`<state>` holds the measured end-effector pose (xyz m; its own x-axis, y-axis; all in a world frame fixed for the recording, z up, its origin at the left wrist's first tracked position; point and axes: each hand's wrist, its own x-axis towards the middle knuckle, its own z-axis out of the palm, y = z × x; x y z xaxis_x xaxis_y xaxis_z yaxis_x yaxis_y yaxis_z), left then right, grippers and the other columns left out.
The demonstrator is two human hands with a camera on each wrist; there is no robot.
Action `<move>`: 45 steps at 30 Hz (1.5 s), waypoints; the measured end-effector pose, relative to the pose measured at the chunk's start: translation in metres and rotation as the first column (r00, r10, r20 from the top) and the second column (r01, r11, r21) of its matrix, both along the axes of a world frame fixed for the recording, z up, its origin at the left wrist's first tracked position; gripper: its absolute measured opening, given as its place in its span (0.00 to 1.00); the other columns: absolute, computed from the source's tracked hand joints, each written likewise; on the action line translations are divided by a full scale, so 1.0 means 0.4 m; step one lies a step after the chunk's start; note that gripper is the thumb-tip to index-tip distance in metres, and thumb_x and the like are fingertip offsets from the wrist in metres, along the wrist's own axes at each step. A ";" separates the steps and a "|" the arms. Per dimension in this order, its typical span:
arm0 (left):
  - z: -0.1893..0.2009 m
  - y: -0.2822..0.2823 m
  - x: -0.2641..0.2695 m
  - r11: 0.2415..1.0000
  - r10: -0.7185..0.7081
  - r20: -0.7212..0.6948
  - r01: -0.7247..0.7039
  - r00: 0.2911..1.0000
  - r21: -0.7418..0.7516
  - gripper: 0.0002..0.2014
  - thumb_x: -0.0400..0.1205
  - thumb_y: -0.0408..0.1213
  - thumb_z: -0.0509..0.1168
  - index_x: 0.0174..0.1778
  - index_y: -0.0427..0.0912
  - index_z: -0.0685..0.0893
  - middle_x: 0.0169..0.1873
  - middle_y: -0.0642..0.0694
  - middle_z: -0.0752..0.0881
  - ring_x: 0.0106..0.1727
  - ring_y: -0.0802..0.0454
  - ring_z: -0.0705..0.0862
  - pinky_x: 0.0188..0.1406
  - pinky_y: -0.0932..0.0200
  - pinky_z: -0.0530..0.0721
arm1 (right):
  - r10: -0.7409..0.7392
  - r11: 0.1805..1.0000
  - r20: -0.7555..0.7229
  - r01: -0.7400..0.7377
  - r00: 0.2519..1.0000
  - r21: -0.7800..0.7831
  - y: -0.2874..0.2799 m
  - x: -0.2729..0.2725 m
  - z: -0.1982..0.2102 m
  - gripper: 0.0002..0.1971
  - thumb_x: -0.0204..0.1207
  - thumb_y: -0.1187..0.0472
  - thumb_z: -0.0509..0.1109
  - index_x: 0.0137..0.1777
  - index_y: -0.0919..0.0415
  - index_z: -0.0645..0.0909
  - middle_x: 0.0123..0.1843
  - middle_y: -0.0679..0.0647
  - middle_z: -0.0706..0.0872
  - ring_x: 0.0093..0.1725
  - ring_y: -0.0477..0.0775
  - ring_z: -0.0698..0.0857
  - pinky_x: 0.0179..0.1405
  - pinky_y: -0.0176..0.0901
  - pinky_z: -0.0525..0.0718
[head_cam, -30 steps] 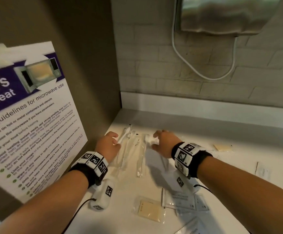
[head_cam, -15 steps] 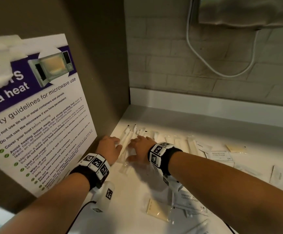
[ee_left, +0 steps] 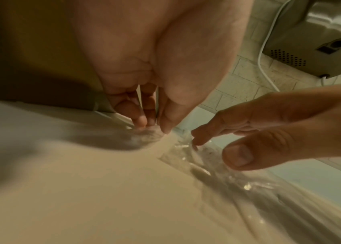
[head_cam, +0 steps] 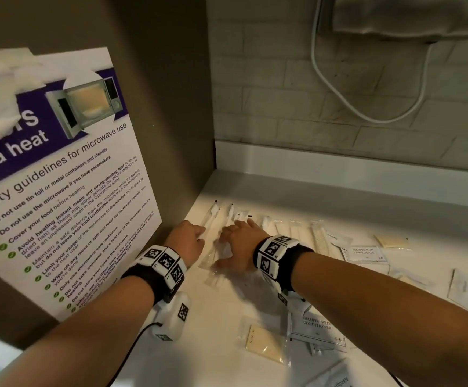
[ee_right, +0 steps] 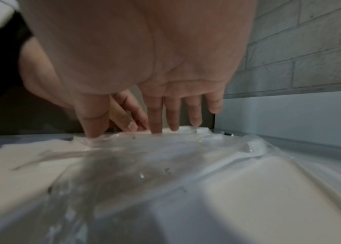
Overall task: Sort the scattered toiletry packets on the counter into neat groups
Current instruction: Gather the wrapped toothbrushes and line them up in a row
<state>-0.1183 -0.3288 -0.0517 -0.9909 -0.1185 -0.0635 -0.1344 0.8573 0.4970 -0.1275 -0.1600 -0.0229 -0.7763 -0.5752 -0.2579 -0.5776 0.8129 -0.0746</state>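
Several long clear-wrapped toothbrush packets (head_cam: 216,219) lie side by side in the counter's far left corner. My left hand (head_cam: 200,236) stands on its fingertips (ee_left: 144,122) at the pile's left edge, with the fingers pointing down onto the counter. My right hand (head_cam: 228,244) lies on the packets with straight spread fingers (ee_right: 155,118) and its thumb (ee_right: 93,122) pressing the crinkled plastic (ee_right: 165,156). Neither hand holds anything. More long packets (head_cam: 297,230) lie in a row just to the right.
A side wall with a microwave safety poster (head_cam: 59,191) bounds the counter (head_cam: 213,317) on the left, and a brick wall (head_cam: 310,101) with a white cable closes the back. Shampoo sachets (head_cam: 365,254) (head_cam: 316,328) and soap packets (head_cam: 266,346) (head_cam: 391,241) lie scattered to the right and near me.
My right hand has slid left across the counter until it lies beside my left hand on the toothbrush packets. The left hand has stayed in the corner.
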 end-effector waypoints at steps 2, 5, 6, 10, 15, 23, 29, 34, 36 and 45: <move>0.003 0.001 -0.004 1.000 0.004 0.001 -0.004 1.000 -0.020 0.19 0.83 0.33 0.64 0.72 0.40 0.81 0.70 0.40 0.79 0.68 0.44 0.81 0.73 0.57 0.74 | 0.004 1.000 0.018 -0.005 1.000 0.014 -0.017 0.000 0.005 0.41 0.70 0.27 0.60 0.77 0.53 0.71 0.78 0.53 0.73 0.81 0.61 0.63 0.82 0.63 0.47; 0.002 0.003 -0.004 1.000 0.016 -0.007 -0.016 1.000 -0.026 0.19 0.83 0.33 0.64 0.71 0.39 0.81 0.70 0.41 0.79 0.69 0.44 0.81 0.72 0.59 0.73 | 0.005 1.000 0.047 -0.005 0.999 0.002 -0.038 0.000 0.012 0.37 0.71 0.30 0.62 0.73 0.55 0.75 0.72 0.54 0.79 0.76 0.60 0.70 0.81 0.61 0.49; 0.002 0.003 -0.002 1.000 0.019 -0.008 -0.019 1.000 -0.023 0.19 0.83 0.33 0.64 0.71 0.39 0.81 0.70 0.41 0.79 0.69 0.44 0.81 0.72 0.59 0.73 | 0.005 1.000 0.050 -0.005 0.999 -0.005 -0.042 0.000 0.013 0.36 0.72 0.32 0.63 0.72 0.55 0.75 0.71 0.54 0.80 0.75 0.60 0.71 0.81 0.60 0.51; 0.000 0.000 0.000 0.999 0.032 -0.008 -0.032 0.999 0.001 0.19 0.82 0.32 0.66 0.70 0.40 0.82 0.70 0.43 0.81 0.69 0.46 0.82 0.71 0.59 0.75 | 0.007 1.000 0.072 -0.006 0.997 -0.016 -0.047 -0.003 0.017 0.35 0.73 0.36 0.67 0.75 0.55 0.72 0.73 0.52 0.79 0.76 0.59 0.72 0.82 0.60 0.53; 0.023 0.008 0.008 1.000 0.015 -0.071 -0.015 0.997 0.008 0.17 0.82 0.32 0.66 0.68 0.41 0.84 0.67 0.42 0.82 0.64 0.46 0.84 0.66 0.58 0.77 | -0.014 0.994 0.044 0.019 0.999 -0.108 -0.021 -0.002 0.022 0.36 0.73 0.35 0.67 0.77 0.55 0.70 0.76 0.54 0.76 0.75 0.59 0.72 0.78 0.56 0.62; 0.073 0.085 0.046 0.992 -0.117 -0.057 0.120 0.991 0.043 0.07 0.76 0.41 0.72 0.49 0.50 0.89 0.49 0.50 0.89 0.47 0.55 0.85 0.51 0.63 0.81 | 0.002 0.999 0.091 0.001 0.996 -0.033 0.069 0.018 0.015 0.29 0.73 0.40 0.68 0.71 0.54 0.76 0.68 0.55 0.80 0.67 0.60 0.80 0.66 0.56 0.79; 0.065 0.130 0.059 0.993 -0.113 0.066 0.115 0.991 -0.025 0.15 0.73 0.45 0.76 0.53 0.45 0.87 0.43 0.52 0.84 0.46 0.53 0.84 0.51 0.61 0.82 | -0.038 0.998 0.133 0.045 0.990 -0.047 0.118 0.022 0.016 0.26 0.73 0.46 0.69 0.69 0.56 0.78 0.74 0.53 0.75 0.72 0.56 0.75 0.70 0.52 0.76; 0.065 0.142 0.056 0.992 -0.119 0.087 0.123 0.989 -0.038 0.12 0.75 0.35 0.71 0.54 0.45 0.83 0.49 0.46 0.88 0.47 0.48 0.85 0.48 0.60 0.81 | -0.141 0.981 0.131 0.156 0.981 -0.114 0.156 0.018 0.008 0.30 0.72 0.47 0.73 0.72 0.55 0.70 0.69 0.52 0.73 0.61 0.57 0.82 0.57 0.48 0.81; 0.063 0.142 0.055 0.993 -0.112 0.085 0.115 0.990 -0.028 0.08 0.76 0.35 0.69 0.51 0.46 0.83 0.47 0.46 0.87 0.45 0.49 0.84 0.46 0.61 0.79 | -0.138 0.986 0.126 0.148 0.982 -0.075 0.169 0.020 0.006 0.30 0.73 0.45 0.72 0.72 0.55 0.70 0.68 0.53 0.74 0.61 0.58 0.81 0.57 0.50 0.81; 0.049 0.151 0.048 0.998 -0.028 0.101 0.021 0.994 0.067 0.11 0.71 0.41 0.78 0.41 0.47 0.81 0.41 0.47 0.86 0.39 0.50 0.87 0.42 0.56 0.86 | -0.119 0.985 0.152 0.135 0.981 -0.104 0.119 0.042 0.014 0.36 0.74 0.41 0.71 0.77 0.59 0.68 0.72 0.55 0.73 0.67 0.58 0.78 0.64 0.51 0.79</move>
<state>-0.0992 -0.2682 -0.0323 -0.9814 -0.0864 -0.1714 -0.1666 0.8268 0.5372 -0.1107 -0.1125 -0.0175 -0.8041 -0.5063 -0.3116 -0.4467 0.8604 -0.2452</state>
